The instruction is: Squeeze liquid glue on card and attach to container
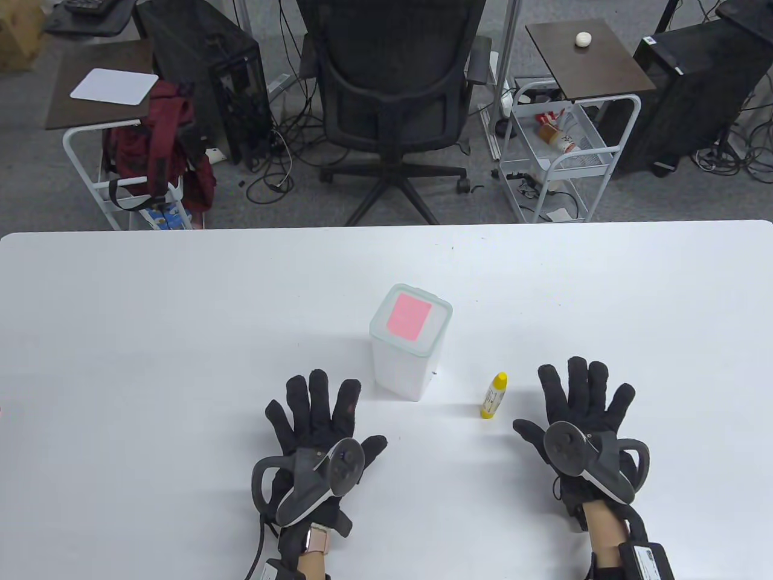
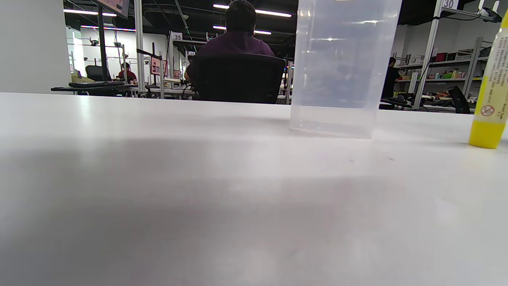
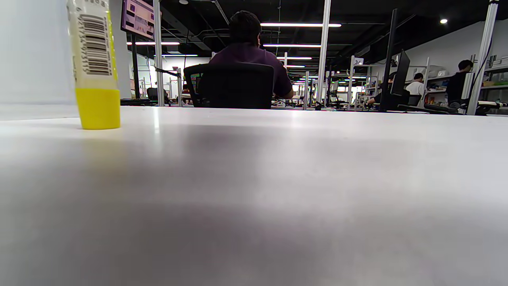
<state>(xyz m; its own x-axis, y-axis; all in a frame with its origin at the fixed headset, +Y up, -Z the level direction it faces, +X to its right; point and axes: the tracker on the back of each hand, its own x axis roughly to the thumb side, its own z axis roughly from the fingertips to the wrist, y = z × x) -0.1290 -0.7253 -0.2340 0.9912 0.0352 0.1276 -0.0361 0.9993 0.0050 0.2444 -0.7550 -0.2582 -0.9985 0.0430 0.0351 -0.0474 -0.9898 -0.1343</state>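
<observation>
A tall translucent container (image 1: 406, 350) with a lid stands upright mid-table; a pink card (image 1: 409, 318) lies flat on its lid. The container's lower wall also shows in the left wrist view (image 2: 337, 79). A yellow glue bottle (image 1: 494, 395) stands to its right, cap on; it also shows in the left wrist view (image 2: 490, 95) and the right wrist view (image 3: 95, 67). My left hand (image 1: 320, 417) lies flat, palm down, fingers spread, just left of and in front of the container. My right hand (image 1: 583, 402) lies flat, fingers spread, right of the bottle. Both hold nothing.
The white table (image 1: 151, 338) reaches from edge to edge. Beyond its far edge stand a black office chair (image 1: 392, 90), two side carts (image 1: 561, 127) and computer towers on the floor.
</observation>
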